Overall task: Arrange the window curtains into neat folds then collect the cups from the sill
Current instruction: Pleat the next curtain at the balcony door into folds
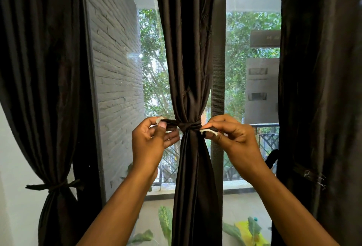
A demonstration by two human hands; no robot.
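At the centre of the frame the middle curtain (188, 69) is gathered into a narrow waist by a dark tie-back (189, 126) that is wrapped round it and crossed in a knot. One end of the tie-back is pinched by the left hand (150, 144) just left of the curtain, between thumb and forefinger, and the other end is pinched by the right hand (233, 138) just right of it; a pale tab is seen at each end. The hands are held apart, one on either side of the knot, and the band between them looks taut.

At the lower left of the frame the left curtain (45, 69) is already bound by its own tie (53, 186). At the right edge the right curtain (321, 89) hangs loose, with no tie seen fastened round it. No cups can be seen anywhere in the frame, and the sill is largely hidden behind fabric and arms, so their place cannot be told.

The knot is judged to be unfinished. If one end were pulled harder than the other, the folds could be dragged sideways and bunched unevenly. If the smooth fabric slid from either pinch, the wrap would probably slacken and the gathered pleats would spread again
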